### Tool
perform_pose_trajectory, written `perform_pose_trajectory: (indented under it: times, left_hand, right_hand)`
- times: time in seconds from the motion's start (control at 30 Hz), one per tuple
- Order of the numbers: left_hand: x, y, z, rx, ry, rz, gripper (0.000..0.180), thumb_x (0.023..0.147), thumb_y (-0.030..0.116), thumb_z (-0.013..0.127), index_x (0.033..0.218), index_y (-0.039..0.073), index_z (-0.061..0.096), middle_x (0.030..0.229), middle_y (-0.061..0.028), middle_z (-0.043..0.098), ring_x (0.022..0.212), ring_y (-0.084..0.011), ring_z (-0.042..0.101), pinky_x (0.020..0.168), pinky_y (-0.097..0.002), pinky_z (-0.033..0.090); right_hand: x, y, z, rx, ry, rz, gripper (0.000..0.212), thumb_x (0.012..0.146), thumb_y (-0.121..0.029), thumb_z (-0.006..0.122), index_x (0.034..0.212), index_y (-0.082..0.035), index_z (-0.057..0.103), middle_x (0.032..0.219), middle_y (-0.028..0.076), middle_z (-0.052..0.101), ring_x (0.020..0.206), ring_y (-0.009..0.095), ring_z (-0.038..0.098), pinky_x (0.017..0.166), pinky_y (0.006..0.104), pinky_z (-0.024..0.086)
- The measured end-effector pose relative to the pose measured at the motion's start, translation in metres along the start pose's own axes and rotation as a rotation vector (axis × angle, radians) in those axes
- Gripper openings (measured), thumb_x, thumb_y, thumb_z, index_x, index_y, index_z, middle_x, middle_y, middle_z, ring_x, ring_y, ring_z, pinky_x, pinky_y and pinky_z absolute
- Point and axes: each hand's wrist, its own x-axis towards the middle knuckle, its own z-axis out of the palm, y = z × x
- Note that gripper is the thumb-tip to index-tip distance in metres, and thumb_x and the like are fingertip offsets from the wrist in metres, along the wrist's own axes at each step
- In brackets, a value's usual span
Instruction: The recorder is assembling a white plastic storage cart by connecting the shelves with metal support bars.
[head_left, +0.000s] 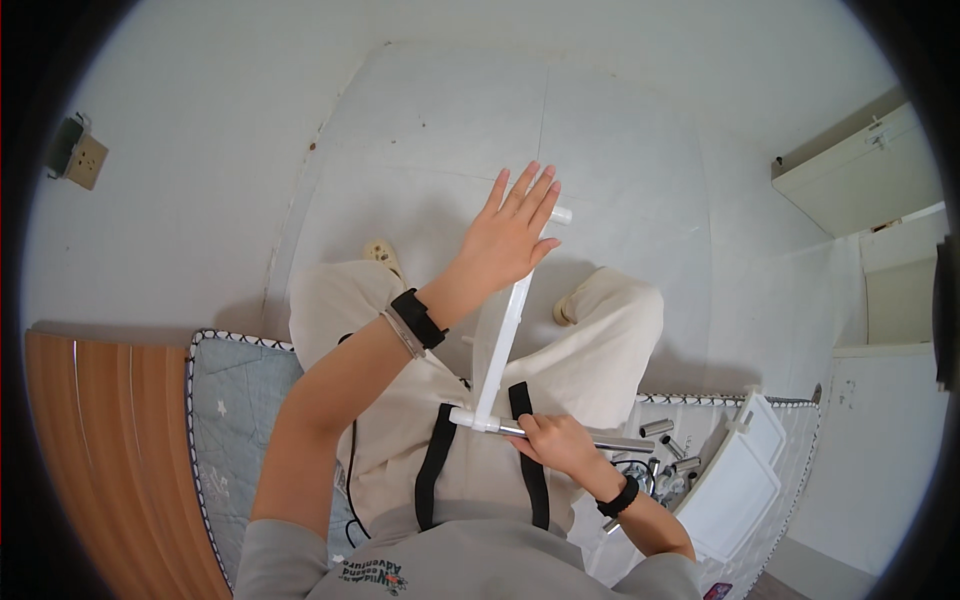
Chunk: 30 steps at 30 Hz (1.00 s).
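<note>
head view of a person with knees apart: a white plastic piece [503, 340], narrow as seen from above, extends from the lap outward between the legs of the cream trousers [615, 310]; its near socket [468, 418] meets a metal tube [625, 444] lying crosswise. the right hand [562, 443] has its fingers curled around the metal tube, near the joint; the left hand [512, 232] lies over the far end, fingers straight and spread, clasping nothing; whether its palm bears on the plastic cannot be told. likely faults: a push at the far end, well apart from the joint, could lever the near socket until it twists or cracks; with no fingers closed about that end, the piece might swing aside; a slack hold on the smooth metal could let it rotate or slide out. the black straps [437, 465] might become caught beneath. loose tubes [657, 428], near white panels [725, 500] on the quilted mat [790, 440], could roll if knocked. writing: the grey shirt [470, 560] carries dark lettering with a coloured motif, upside down here; no label is discernible on plastic or metal.
</note>
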Motion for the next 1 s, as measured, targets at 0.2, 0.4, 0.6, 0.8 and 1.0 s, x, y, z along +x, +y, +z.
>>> perform_pose_trajectory:
  times: [0.2, 0.4, 0.6, 0.8, 1.0]
  left_hand:
    - [0.0009, 0.0004, 0.0076, -0.021, -0.021, 0.016, 0.062, 0.09, 0.041, 0.042, 0.135, 0.0, 0.031, 0.144, -0.0145, 0.026, 0.135, -0.0307, 0.019, 0.109, -0.0487, 0.014]
    - [-0.0006, 0.0006, 0.009, -0.03, -0.041, 0.015, 0.063, 0.09, 0.039, 0.045, 0.135, -0.002, 0.03, 0.144, -0.0175, 0.025, 0.135, -0.032, 0.019, 0.109, -0.0489, 0.015]
    - [-0.0016, 0.0032, 0.0042, -0.073, 0.058, -0.009, 0.07, 0.087, 0.041, 0.048, 0.138, -0.002, 0.025, 0.146, -0.0179, 0.02, 0.135, -0.0332, 0.018, 0.109, -0.0483, 0.015]
    - [-0.0042, 0.0045, 0.0046, -0.077, 0.06, -0.037, 0.071, 0.087, 0.041, 0.049, 0.138, -0.001, 0.024, 0.146, -0.0167, 0.019, 0.135, -0.0328, 0.017, 0.109, -0.048, 0.016]
    - [-0.0054, 0.0037, 0.004, -0.055, 0.066, -0.036, 0.07, 0.087, 0.041, 0.048, 0.138, -0.001, 0.025, 0.146, -0.0158, 0.019, 0.135, -0.0325, 0.017, 0.108, -0.048, 0.017]
  right_hand:
    - [-0.0001, 0.0009, -0.0012, 0.018, 0.014, 0.005, 0.029, 0.081, -0.031, 0.061, 0.073, -0.007, 0.047, 0.057, 0.007, 0.052, 0.048, 0.025, 0.055, 0.045, 0.0336, 0.045]
    - [-0.0005, 0.0031, 0.0012, -0.004, -0.01, -0.003, 0.03, 0.081, -0.032, 0.061, 0.073, -0.007, 0.048, 0.057, 0.007, 0.051, 0.047, 0.025, 0.054, 0.045, 0.0334, 0.045]
    - [-0.0004, 0.0044, 0.001, -0.006, -0.008, 0.001, 0.031, 0.081, -0.033, 0.061, 0.073, -0.007, 0.049, 0.057, 0.007, 0.051, 0.048, 0.025, 0.054, 0.045, 0.0332, 0.046]
    - [0.0004, 0.0038, 0.0011, -0.02, 0.024, -0.032, 0.032, 0.081, -0.033, 0.061, 0.069, -0.007, 0.047, 0.054, 0.006, 0.052, 0.046, 0.023, 0.056, 0.044, 0.0318, 0.045]
    - [0.0017, 0.0027, -0.0022, -0.024, 0.025, -0.033, 0.031, 0.081, -0.032, 0.061, 0.069, -0.007, 0.048, 0.054, 0.006, 0.052, 0.046, 0.023, 0.056, 0.044, 0.0321, 0.046]
